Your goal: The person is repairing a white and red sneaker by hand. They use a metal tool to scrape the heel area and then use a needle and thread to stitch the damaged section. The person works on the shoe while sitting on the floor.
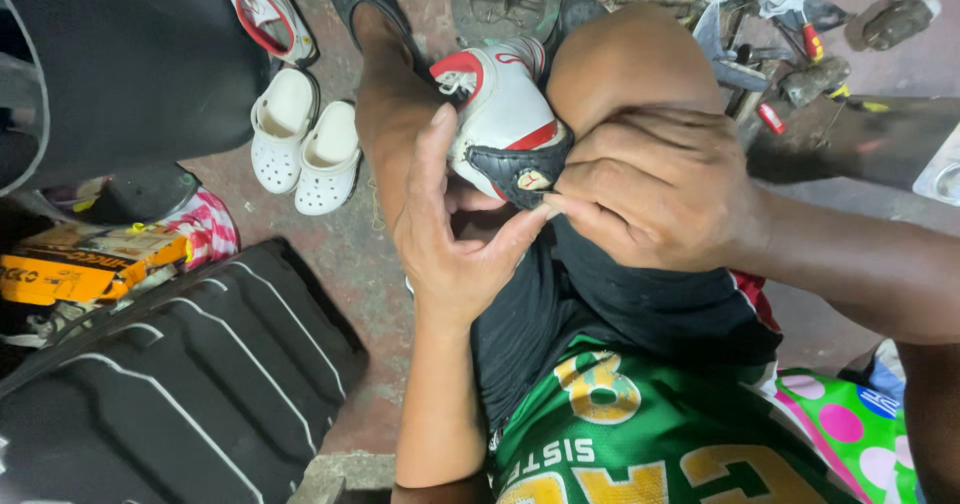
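A white, red and black sneaker [495, 114] rests between my knees, heel end toward me. My left hand [450, 234] cups it from below and the left side, thumb up along its side. My right hand [650, 184] presses on the black heel part from the right, fingers curled and pinched at the heel's edge. My right knee [625, 59] sits just behind the shoe. I wear dark shorts and a green jersey [640, 434].
A pair of white clogs [305, 144] lies on the reddish floor to the left, another sneaker [265, 9] beyond them. A black ribbed mat [180, 384] fills the lower left. Tools and clutter [790, 34] crowd the top right. A yellow box [80, 264] sits left.
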